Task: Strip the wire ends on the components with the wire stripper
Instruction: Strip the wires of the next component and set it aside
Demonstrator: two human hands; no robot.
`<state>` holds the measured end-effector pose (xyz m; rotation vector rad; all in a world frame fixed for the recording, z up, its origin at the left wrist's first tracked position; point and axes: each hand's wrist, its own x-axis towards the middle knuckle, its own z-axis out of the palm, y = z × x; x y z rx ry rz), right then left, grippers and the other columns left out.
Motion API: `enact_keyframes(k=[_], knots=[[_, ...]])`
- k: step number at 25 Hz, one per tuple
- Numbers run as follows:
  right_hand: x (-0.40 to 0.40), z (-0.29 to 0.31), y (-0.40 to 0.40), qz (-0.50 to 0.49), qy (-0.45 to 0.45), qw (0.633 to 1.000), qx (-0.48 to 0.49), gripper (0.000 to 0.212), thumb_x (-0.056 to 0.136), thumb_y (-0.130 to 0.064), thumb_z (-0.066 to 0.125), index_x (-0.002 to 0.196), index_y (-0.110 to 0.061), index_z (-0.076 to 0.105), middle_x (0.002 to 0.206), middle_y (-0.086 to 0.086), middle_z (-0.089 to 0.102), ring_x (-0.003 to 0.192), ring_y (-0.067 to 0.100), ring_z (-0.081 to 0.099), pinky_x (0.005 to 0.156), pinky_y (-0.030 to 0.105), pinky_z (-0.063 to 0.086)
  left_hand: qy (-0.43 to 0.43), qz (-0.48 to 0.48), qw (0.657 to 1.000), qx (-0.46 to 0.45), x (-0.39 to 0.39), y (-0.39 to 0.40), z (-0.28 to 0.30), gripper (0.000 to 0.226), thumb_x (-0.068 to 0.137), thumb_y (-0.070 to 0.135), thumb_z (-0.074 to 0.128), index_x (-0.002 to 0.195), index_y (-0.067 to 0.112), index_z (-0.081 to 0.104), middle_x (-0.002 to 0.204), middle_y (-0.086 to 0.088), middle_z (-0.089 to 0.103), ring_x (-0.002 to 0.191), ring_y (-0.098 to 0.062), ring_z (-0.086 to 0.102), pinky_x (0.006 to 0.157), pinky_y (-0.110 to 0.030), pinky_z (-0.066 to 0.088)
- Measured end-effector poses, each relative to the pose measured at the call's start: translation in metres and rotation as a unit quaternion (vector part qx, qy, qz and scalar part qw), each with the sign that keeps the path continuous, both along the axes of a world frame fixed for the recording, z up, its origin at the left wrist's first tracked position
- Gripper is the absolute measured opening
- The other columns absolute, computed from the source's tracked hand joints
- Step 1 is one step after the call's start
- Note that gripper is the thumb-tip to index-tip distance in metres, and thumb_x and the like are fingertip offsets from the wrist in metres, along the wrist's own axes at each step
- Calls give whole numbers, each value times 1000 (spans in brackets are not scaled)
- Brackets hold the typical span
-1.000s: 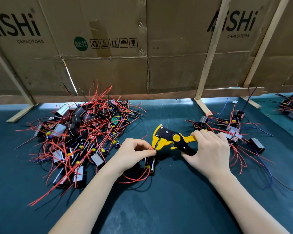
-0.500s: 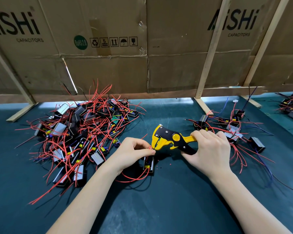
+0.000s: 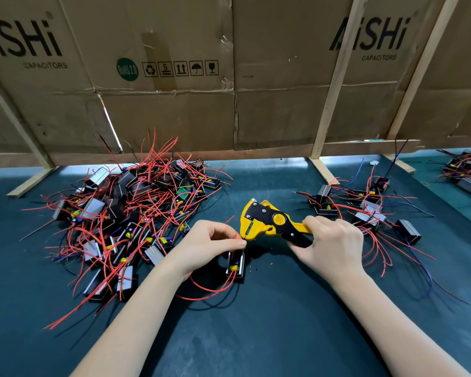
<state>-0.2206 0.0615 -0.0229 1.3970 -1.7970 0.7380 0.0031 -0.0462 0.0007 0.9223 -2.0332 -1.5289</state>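
My right hand (image 3: 331, 246) grips the handles of a yellow and black wire stripper (image 3: 267, 221), whose jaws point left. My left hand (image 3: 204, 244) pinches a thin red wire (image 3: 237, 237) at the jaws' lower edge. That wire loops down to a small black component (image 3: 235, 263) lying on the mat under my left fingers. A few red bits of stripped insulation (image 3: 271, 263) lie on the mat beside it.
A big heap of black components with red wires (image 3: 125, 219) fills the left of the dark green mat (image 3: 269, 322). A smaller group of components (image 3: 365, 210) lies right of the stripper. A cardboard wall on wooden struts (image 3: 329, 85) closes off the back.
The wire end in my left fingers has shifted slightly right to the stripper's jaws. My right hand and the stripper have hardly moved.
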Motion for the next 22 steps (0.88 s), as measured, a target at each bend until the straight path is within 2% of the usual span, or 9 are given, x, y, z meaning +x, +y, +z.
enact_keyframes(k=[2, 4, 6, 8, 14, 22], knots=[[1, -1, -1, -10, -10, 1000, 9, 46, 58, -48, 83, 53, -13, 52, 47, 1, 48, 38, 28, 42, 47, 24, 27, -3, 1, 1000, -2, 0, 0, 0, 10, 82, 15, 77, 79, 6, 74, 68, 7, 68, 66, -4, 58, 68, -11, 44], [-2, -3, -1, -23, -18, 999, 12, 45, 54, -48, 86, 63, -13, 58, 56, 2, 54, 49, 30, 51, 53, 30, 33, -8, -5, 1000, -6, 1, 0, 1, 8, 81, 14, 78, 78, 8, 74, 69, 6, 69, 66, -3, 59, 67, -10, 44], [-6, -1, -1, -33, -29, 999, 10, 45, 59, -49, 78, 78, -12, 62, 71, 2, 57, 67, 31, 57, 65, 37, 38, -13, -20, 1000, -9, 2, 1, 3, 6, 80, 12, 79, 77, 10, 74, 71, 4, 70, 66, -2, 60, 67, -10, 45], [-8, 1, 1, -39, -44, 998, 0, 45, 65, -51, 71, 86, -12, 62, 77, 3, 57, 74, 32, 56, 71, 40, 38, -14, -37, 999, -7, 4, 0, 5, 6, 78, 8, 80, 79, 11, 75, 74, 4, 72, 68, -2, 62, 69, -9, 46], [-3, 4, 1, -8, -55, 998, -4, 46, 65, -52, 67, 87, -12, 63, 78, 2, 57, 75, 31, 56, 73, 39, 36, 2, -26, 1000, -1, 3, 1, 4, 6, 82, 11, 77, 86, 7, 78, 76, 1, 75, 71, -3, 66, 69, -10, 48], [4, 7, 0, 15, -13, 1000, 14, 46, 69, -53, 56, 83, -10, 62, 77, 4, 58, 72, 31, 54, 71, 40, 37, 1, -34, 999, -1, 3, 1, 4, 8, 83, 12, 75, 87, 6, 79, 86, -8, 76, 77, -8, 66, 75, -14, 50]])
